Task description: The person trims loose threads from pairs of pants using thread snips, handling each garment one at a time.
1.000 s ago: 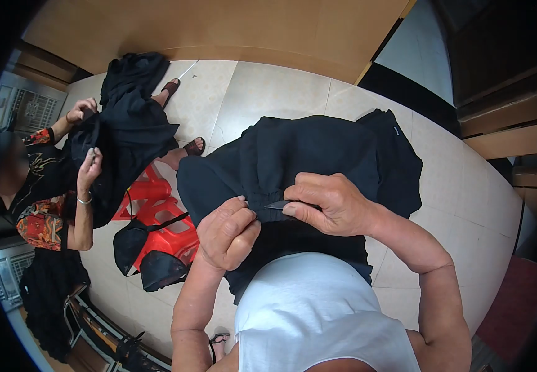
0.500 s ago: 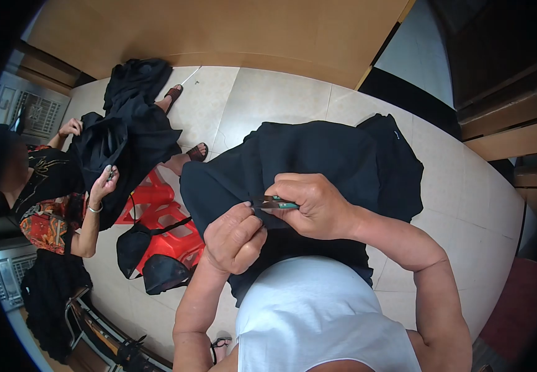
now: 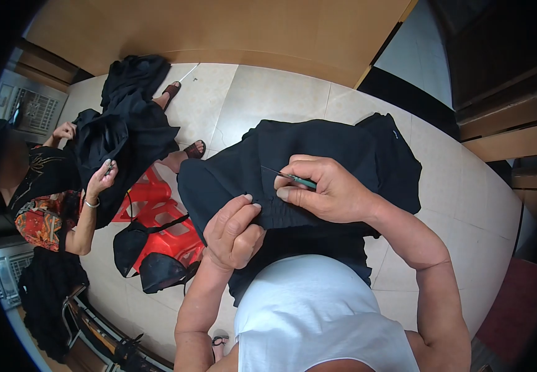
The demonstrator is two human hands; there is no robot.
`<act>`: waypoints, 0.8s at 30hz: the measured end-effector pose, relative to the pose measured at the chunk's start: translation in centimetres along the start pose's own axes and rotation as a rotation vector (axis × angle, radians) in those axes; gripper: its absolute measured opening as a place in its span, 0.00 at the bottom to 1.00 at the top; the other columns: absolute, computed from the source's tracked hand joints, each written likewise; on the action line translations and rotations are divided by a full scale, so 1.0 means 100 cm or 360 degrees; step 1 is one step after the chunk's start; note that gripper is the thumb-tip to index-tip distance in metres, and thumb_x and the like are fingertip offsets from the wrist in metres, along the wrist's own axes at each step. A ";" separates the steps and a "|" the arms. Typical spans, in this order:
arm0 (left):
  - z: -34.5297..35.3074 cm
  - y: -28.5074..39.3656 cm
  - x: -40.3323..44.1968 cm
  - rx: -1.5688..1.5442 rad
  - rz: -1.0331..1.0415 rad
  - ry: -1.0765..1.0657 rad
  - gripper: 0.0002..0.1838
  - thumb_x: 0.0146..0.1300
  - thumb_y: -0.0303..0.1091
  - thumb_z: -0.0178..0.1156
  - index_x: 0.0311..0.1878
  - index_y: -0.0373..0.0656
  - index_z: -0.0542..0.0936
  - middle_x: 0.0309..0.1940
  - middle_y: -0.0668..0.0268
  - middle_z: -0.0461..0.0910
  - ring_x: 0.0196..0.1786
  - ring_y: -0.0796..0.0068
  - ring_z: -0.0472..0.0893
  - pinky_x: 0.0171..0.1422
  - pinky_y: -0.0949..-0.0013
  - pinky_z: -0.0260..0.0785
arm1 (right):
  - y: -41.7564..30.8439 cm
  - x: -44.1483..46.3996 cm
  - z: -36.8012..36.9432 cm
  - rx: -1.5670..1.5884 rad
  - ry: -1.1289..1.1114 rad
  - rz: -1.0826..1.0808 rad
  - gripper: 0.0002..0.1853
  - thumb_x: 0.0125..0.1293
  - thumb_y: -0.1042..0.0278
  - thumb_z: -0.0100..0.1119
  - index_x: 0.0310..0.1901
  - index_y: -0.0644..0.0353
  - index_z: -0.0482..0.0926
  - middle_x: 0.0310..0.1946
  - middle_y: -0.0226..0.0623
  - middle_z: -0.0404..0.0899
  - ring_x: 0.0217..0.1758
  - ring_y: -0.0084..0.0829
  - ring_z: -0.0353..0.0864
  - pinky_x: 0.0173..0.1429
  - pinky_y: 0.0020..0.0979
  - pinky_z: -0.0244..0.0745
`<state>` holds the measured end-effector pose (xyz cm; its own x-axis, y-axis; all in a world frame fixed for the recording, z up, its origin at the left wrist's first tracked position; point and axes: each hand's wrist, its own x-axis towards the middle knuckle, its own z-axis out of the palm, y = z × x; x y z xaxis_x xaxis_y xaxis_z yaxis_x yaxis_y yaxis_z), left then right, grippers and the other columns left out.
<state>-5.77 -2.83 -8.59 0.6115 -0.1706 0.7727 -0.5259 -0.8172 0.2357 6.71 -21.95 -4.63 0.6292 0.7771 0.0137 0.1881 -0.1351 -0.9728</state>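
A black garment (image 3: 318, 142) lies spread over my lap, with a gathered, stitched band near my hands. My left hand (image 3: 236, 232) is closed at the garment's near left part, pinching the black cloth between thumb and fingers. In my right hand (image 3: 333, 189) is a pair of thread snips (image 3: 302, 181) with green on the handle. The slim blades point up and left over the cloth, a little above and right of my left hand. My right fingers partly cover the snips.
At left, another person (image 3: 45, 186) handles black cloth (image 3: 104, 139) and holds a small tool. Red plastic stools (image 3: 163, 232) with black pieces on them stand between us. A wooden panel (image 3: 219, 31) rises beyond the tiled floor (image 3: 281, 90). A metal rack (image 3: 88, 322) stands lower left.
My right hand has moved slightly right and up, taking the snips away from my left fingertips. My left hand keeps its pinch on the cloth, nearly in place.
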 end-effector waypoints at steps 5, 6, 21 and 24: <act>0.000 -0.002 -0.003 -0.0002 0.0023 -0.0014 0.10 0.58 0.22 0.68 0.35 0.43 0.74 0.41 0.59 0.84 0.47 0.56 0.87 0.52 0.62 0.83 | -0.001 0.002 0.008 0.0053 -0.0111 -0.0007 0.02 0.69 0.77 0.64 0.37 0.64 0.82 0.27 0.29 0.73 0.27 0.22 0.65 0.33 0.26 0.63; 0.000 -0.003 -0.003 -0.0010 0.0030 -0.0009 0.10 0.58 0.22 0.68 0.34 0.43 0.75 0.41 0.59 0.84 0.46 0.56 0.87 0.52 0.62 0.83 | 0.000 0.001 0.010 0.0015 -0.0125 -0.0039 0.02 0.69 0.77 0.64 0.36 0.64 0.81 0.27 0.29 0.73 0.27 0.22 0.65 0.33 0.26 0.63; -0.003 0.000 0.003 -0.0078 0.0080 -0.0071 0.06 0.60 0.23 0.66 0.33 0.42 0.77 0.38 0.59 0.84 0.44 0.56 0.87 0.54 0.58 0.83 | 0.007 -0.006 0.017 0.0098 -0.0066 0.0114 0.09 0.71 0.76 0.61 0.32 0.61 0.74 0.27 0.29 0.73 0.27 0.24 0.65 0.34 0.28 0.63; -0.002 0.000 0.002 -0.0073 0.0073 -0.0071 0.06 0.60 0.24 0.66 0.33 0.42 0.77 0.38 0.59 0.84 0.44 0.56 0.87 0.54 0.58 0.83 | 0.003 -0.007 0.013 0.0101 -0.0031 0.0153 0.09 0.73 0.74 0.60 0.32 0.60 0.74 0.27 0.29 0.73 0.27 0.24 0.65 0.34 0.29 0.63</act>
<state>-5.76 -2.77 -8.33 0.6113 -0.2323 0.7565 -0.5799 -0.7820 0.2285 5.29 -21.74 -5.25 0.6270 0.7744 -0.0846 0.0787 -0.1709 -0.9821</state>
